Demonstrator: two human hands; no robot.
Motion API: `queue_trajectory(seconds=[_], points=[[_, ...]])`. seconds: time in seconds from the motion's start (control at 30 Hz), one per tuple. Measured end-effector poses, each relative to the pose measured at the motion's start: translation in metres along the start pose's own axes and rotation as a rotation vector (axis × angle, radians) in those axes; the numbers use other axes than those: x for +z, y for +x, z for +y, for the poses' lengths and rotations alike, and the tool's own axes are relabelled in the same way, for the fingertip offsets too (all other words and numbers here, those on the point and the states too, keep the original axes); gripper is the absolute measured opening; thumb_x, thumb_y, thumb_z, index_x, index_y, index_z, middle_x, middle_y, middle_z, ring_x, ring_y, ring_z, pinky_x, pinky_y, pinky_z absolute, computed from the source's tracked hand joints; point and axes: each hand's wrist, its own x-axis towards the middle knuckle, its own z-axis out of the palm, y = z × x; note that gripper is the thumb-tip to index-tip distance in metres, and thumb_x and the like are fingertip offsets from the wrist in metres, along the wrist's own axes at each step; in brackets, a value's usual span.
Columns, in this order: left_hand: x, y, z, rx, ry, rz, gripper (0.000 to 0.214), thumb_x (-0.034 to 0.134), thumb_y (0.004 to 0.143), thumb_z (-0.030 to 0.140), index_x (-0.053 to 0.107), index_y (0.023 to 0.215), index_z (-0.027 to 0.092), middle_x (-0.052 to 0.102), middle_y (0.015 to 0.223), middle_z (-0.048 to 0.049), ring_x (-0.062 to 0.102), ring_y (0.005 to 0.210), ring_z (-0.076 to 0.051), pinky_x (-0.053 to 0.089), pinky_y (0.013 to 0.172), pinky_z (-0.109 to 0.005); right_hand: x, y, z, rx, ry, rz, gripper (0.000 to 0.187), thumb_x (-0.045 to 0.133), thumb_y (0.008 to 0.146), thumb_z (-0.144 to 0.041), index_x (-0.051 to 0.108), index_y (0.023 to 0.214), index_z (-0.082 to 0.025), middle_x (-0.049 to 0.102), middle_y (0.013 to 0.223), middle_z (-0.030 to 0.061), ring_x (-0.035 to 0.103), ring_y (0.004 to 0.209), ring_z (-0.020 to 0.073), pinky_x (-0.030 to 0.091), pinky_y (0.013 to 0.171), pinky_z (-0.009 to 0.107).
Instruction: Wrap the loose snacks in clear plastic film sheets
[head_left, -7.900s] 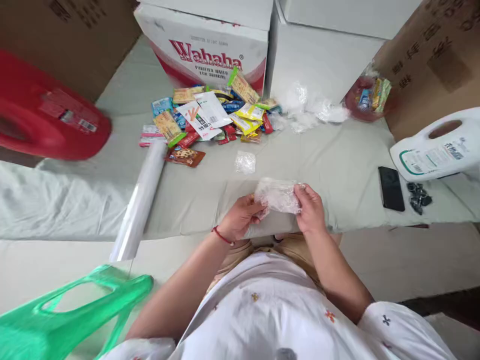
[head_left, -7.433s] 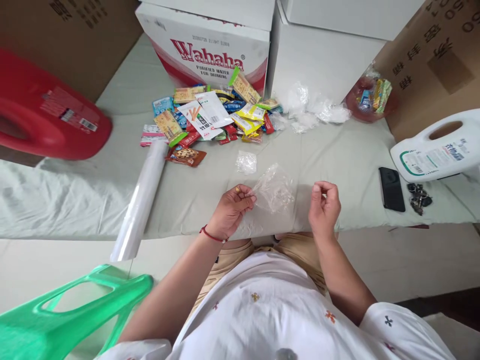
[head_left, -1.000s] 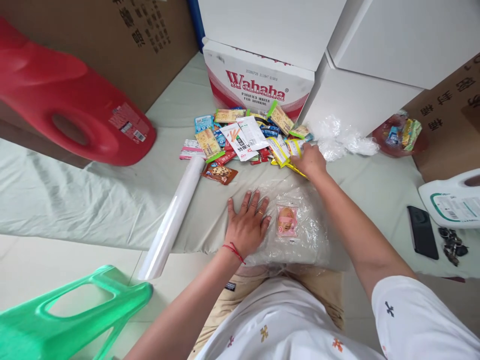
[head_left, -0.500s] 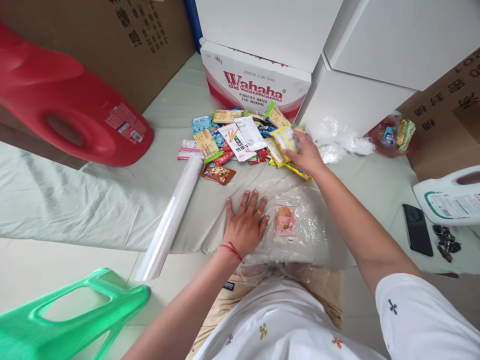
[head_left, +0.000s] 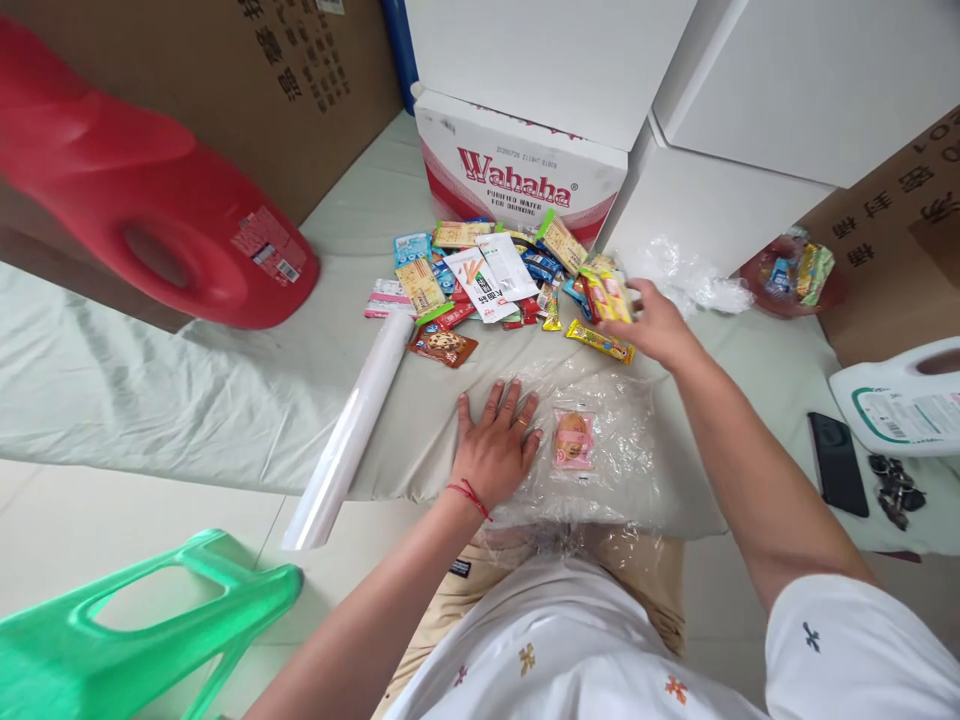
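Note:
My left hand (head_left: 495,440) lies flat with its fingers spread, on the left part of a clear plastic sheet (head_left: 630,430). To its right, a wrapped cookie in a pink-printed packet (head_left: 574,440) rests on the sheet. At the right end of a heap of snack packets, my right hand (head_left: 656,325) grips a yellow and red snack packet (head_left: 609,294) between thumb and fingers. Just below that hand a slim yellow snack packet (head_left: 600,341) lies on the cloth. White packets (head_left: 480,285) top the heap, and a brown cookie packet (head_left: 444,345) lies at its front.
A roll of clear film (head_left: 352,430) lies left of my hands. Behind the heap stands a Wahaha carton (head_left: 517,170). A big red jug (head_left: 247,250) is at left, a green stool (head_left: 150,620) at lower left. Crumpled plastic (head_left: 690,280), a phone (head_left: 836,465) and keys (head_left: 895,490) lie at right.
My right hand has moved right and slightly down, and the packet at its fingers now shows yellow and red. The slim yellow packet below is more exposed. My left hand stays on the sheet.

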Motion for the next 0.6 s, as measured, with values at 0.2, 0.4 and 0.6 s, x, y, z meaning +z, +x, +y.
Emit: queue_trajectory(seconds=[0.2,0.4,0.6], points=[[0.000,0.001,0.000,-0.008,-0.001,-0.007,0.058,0.028,0.108,0.048,0.043,0.160,0.027,0.032,0.172,-0.0088,0.026,0.160,-0.034,0.011,0.123,-0.078,-0.033,-0.090,0.094,0.220,-0.172,-0.066,0.096,0.076,0.070,-0.063,0.048,0.151,-0.020,0.072,0.119,0.0131,0.069,0.093,0.0307,0.052,0.079,0.039],[0.002,0.001,0.000,-0.007,0.027,-0.006,0.058,0.029,0.108,0.047,0.042,0.161,0.027,0.031,0.172,-0.0091,0.025,0.161,-0.034,0.009,0.123,-0.078,-0.017,-0.140,0.125,0.296,-0.409,-0.161,0.088,0.069,0.081,-0.059,0.043,0.156,-0.019,0.065,0.132,0.0181,0.068,0.108,0.0352,0.054,0.084,0.041],[0.003,0.002,0.002,-0.008,0.050,-0.006,0.058,0.030,0.108,0.048,0.044,0.160,0.028,0.032,0.171,-0.0097,0.027,0.160,-0.035,0.012,0.123,-0.078,-0.007,-0.145,0.069,-0.024,-0.350,0.048,0.065,0.061,0.095,-0.055,0.054,0.150,-0.021,0.043,0.158,0.0188,0.056,0.130,0.0383,0.054,0.094,0.049]])
